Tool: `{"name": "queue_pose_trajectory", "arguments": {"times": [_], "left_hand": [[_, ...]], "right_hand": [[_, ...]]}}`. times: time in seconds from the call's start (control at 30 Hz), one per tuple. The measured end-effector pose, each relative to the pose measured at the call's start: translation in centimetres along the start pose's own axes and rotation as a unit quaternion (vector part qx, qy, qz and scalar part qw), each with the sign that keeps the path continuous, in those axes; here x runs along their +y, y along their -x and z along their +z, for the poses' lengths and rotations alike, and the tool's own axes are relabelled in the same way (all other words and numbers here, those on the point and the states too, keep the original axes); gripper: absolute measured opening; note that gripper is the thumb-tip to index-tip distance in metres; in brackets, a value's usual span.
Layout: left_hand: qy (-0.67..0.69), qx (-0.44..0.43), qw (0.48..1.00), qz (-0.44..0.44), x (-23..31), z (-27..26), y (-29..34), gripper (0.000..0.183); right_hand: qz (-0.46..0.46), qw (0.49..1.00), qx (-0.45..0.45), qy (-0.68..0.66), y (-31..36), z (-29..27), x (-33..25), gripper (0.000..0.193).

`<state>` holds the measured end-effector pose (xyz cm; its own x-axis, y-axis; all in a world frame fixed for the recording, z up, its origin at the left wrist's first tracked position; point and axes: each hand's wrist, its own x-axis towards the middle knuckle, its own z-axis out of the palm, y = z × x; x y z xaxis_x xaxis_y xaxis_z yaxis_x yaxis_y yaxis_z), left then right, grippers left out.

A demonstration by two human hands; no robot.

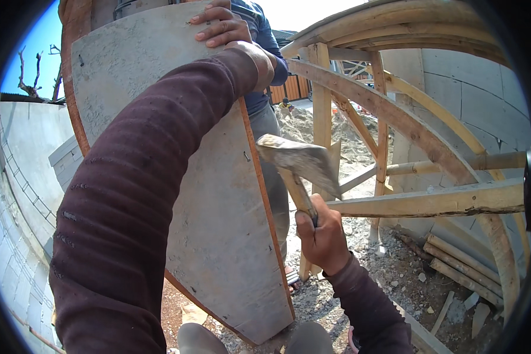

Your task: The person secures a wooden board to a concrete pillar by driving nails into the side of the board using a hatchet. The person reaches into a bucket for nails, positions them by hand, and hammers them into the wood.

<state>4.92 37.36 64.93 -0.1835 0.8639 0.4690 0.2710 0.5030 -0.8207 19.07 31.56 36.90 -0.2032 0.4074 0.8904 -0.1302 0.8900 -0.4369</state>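
Note:
A large curved grey board point(218, 218) with a raw wooden edge stands in front of me, smeared with cement. My left arm reaches across it. Near its top right edge, my left hand point(232, 30) bears on the board, its fingers bent over the face. My right hand point(323, 231) grips a hatchet point(301, 156) by its wooden handle, right of the board. Motion blurs the hatchet's head; its blunt end faces left. One nail point(246, 156) sticks out near the board's right edge, another nail point(81, 60) at the upper left.
Behind the board stands a person in a blue top and grey trousers point(268, 124). A curved timber frame point(395, 112) with a horizontal beam point(425, 199) fills the right side. Wooden poles point(463, 265) lie on rubble at lower right. A block wall point(32, 147) rises at left.

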Motion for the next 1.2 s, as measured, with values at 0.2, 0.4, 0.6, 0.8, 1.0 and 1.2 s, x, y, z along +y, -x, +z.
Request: {"name": "queue_pose_trajectory", "arguments": {"times": [0.2, 0.4, 0.6, 0.8, 1.0, 1.2], "left_hand": [[0.002, 0.006, 1.000, 0.013, 0.4, 0.2, 0.0, 0.051], [0.024, 0.016, 0.999, 0.027, 0.5, 1.1, -0.2, 0.052], [0.065, 0.033, 0.996, 0.049, 0.2, 1.4, 0.3, 0.053], [0.360, 0.245, 0.882, 0.183, -1.6, -0.2, 8.4, 0.037], [0.654, 0.125, 0.618, 0.417, 6.4, 5.1, 25.5, 0.038], [0.630, -0.354, 0.437, 0.536, 22.9, 12.7, 37.9, 0.043]], "right_hand": [[0.056, 0.989, 0.051, -0.127, 2.7, 0.7, 1.7, 0.042], [0.107, 0.989, 0.026, -0.096, 3.0, 4.1, 4.1, 0.046], [0.081, 0.982, 0.075, -0.152, 4.8, 5.0, 4.5, 0.046], [0.183, 0.978, -0.086, -0.045, 12.6, 0.6, 2.1, 0.042], [0.410, 0.896, -0.109, 0.130, 36.3, -7.6, 1.0, 0.038], [0.588, 0.720, -0.179, 0.320, 53.6, -10.1, -2.5, 0.036]]}}
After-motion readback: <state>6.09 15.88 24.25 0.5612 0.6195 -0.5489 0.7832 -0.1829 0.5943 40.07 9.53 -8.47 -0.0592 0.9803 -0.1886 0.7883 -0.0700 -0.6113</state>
